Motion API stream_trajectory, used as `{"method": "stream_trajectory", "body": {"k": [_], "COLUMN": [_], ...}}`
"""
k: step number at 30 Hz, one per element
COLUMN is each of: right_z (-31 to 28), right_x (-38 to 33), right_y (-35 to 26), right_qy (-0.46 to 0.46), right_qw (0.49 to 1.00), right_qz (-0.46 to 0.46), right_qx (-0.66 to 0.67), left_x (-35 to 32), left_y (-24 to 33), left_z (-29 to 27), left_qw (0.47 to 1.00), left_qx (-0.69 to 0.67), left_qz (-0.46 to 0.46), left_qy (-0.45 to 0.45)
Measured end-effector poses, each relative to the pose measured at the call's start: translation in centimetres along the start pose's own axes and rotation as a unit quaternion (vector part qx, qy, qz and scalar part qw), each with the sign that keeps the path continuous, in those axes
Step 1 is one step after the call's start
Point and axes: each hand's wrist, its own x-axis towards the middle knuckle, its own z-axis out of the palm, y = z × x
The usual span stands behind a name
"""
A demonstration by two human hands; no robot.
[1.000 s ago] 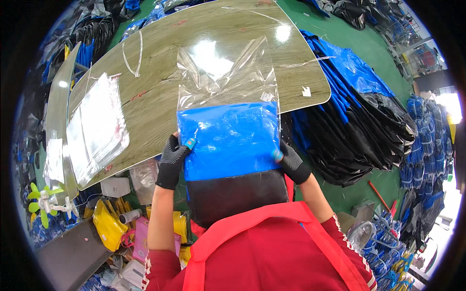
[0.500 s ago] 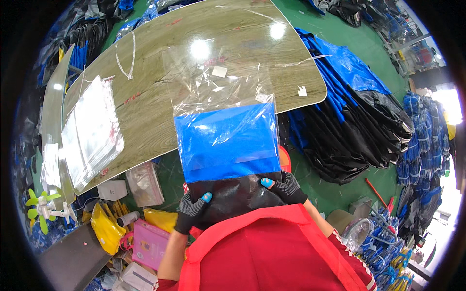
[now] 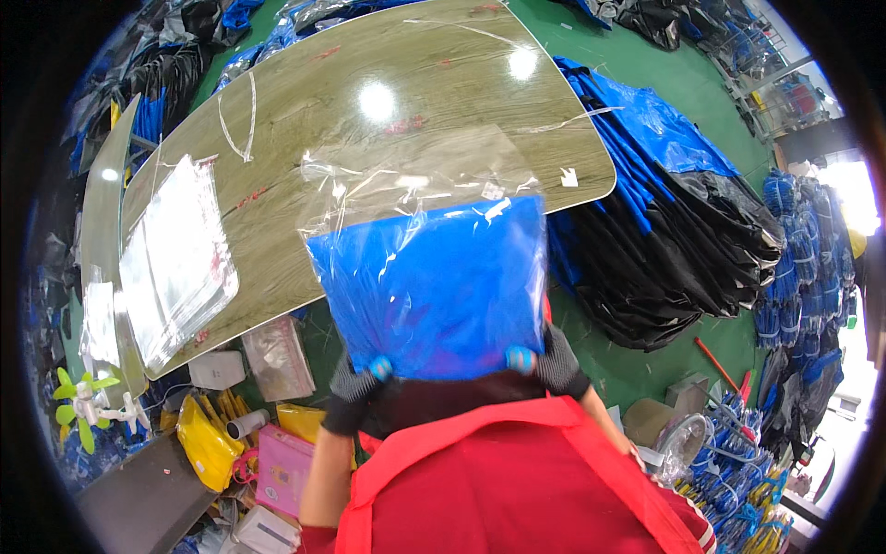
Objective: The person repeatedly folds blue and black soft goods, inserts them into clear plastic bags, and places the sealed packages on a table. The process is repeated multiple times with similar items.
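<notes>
Clear plastic bag: held before the near edge of the wood-grain table, its see-through end reaching over that edge; contact with the surface cannot be told.
Blue folded sheet: inside the bag, filling its lower part; a dark section shows below it, between the hands.
Left hand: dark glove, blue thumb tip; gripping the lower left corner of the blue part, thumb on top, remaining fingers hidden.
Right hand: matching glove and thumb tip; gripping the lower right corner likewise, fingers mostly hidden.
Stack of clear sleeves: flat at the table's near left corner, along the left edge.
White scrap: on the table, just inside the right corner.
Clear strips: one bent in a V near the far left edge; another crossing the right edge.
Blue-and-black heap: beyond the table's right edge, on the green floor.
Green-bladed fan: near the table's near left corner, off the surface.
</notes>
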Motion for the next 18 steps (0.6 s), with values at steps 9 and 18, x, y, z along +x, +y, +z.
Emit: {"method": "stream_trajectory", "body": {"k": [9, 18], "right_z": [0.7, -1.8], "right_x": [-1.1, 1.9], "right_y": [1.2, -0.4], "right_qy": [-0.003, -0.238], "right_qw": [0.986, 0.947], "right_qz": [0.078, 0.144], "right_qx": [-0.146, -0.162], "left_x": [-1.8, 2.1], "left_y": [-4.5, 2.2], "left_z": [-3.3, -2.3], "left_qw": [0.995, 0.997], "left_qx": [0.042, -0.042], "left_qz": [-0.031, 0.033], "left_qy": [-0.081, -0.056]}}
